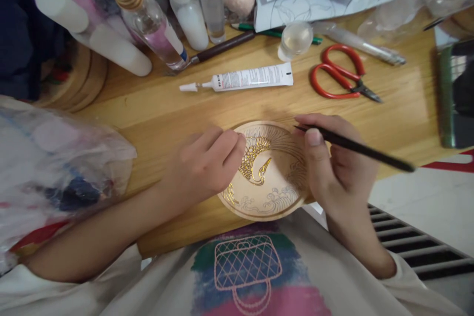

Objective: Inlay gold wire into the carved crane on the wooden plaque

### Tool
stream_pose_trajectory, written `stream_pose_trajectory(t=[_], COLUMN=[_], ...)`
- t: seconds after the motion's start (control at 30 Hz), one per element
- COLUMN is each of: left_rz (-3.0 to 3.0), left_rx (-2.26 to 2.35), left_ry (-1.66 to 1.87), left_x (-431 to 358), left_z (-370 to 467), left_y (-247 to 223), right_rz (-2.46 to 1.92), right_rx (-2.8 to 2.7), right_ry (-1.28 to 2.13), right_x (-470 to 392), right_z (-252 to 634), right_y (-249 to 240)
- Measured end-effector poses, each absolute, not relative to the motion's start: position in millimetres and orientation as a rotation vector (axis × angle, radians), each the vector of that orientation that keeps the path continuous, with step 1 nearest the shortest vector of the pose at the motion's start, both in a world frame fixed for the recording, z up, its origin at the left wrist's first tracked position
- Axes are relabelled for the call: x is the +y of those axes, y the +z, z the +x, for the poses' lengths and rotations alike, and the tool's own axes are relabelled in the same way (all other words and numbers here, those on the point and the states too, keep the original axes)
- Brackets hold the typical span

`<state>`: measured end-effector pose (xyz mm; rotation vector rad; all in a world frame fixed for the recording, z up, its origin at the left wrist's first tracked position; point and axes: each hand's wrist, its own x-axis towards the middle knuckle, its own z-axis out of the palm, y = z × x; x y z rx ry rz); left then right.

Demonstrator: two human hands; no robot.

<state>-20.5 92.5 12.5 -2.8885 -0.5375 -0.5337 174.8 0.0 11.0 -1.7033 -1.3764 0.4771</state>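
A round wooden plate (274, 174) lies near the table's front edge. On it a crane is drawn, its neck and part of its feathers outlined in raised gold wire (261, 174); wave and feather lines around it are only drawn. My left hand (209, 160) is over the plate's left side, fingers curled and pressed together. Whatever they hold, if anything, is hidden. At the plate's right rim, my right hand (335, 158) grips slim black tweezers (365, 149) between thumb and fingers. Their points face left, above the upper right rim.
Behind the plate lie a white glue tube (255, 77) with its cap in front of the nozzle, and red-handled scissors (342, 75). Bottles (157, 29), a dark pen (224, 47), a small clear cup (295, 39) and drawing sheets (307, 5) line the back. Plastic bags (62, 163) stand left.
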Motion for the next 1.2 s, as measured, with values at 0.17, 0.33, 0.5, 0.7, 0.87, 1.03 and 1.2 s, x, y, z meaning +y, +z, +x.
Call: stream_pose_trajectory(t=[0.17, 0.33, 0.5, 0.7, 0.87, 1.03, 1.2], left_rz=[-2.894, -2.988, -2.982, -2.896, -2.863, -2.846, -2.838], left_rx=[-0.568, -0.707, -0.658, -0.6, -0.602, -0.634, -0.662], left_ry=[-0.512, -0.613, -0.584, -0.576, -0.587, -0.667, -0.651], left_x=[89, 86, 85, 84, 81, 79, 78], left_z=[-22, -26, -28, -26, -27, -29, -26], left_y=[11, 6, 8, 8, 6, 4, 2], right_rz=[-1.837, -1.771, -1.673, -1.617, -1.566, -1.561, -1.606], right_rx=[-1.771, -1.981, -2.076, -2.04, -1.968, -1.832, -1.531], right_ry=[0.057, -0.002, 0.075, 0.111, 0.075, 0.079, 0.109], right_x=[4, 15, 29, 31, 29, 27, 15], right_z=[181, 195, 208, 212, 210, 206, 198], right_y=[-9, -14, -15, -15, -17, -11, -6])
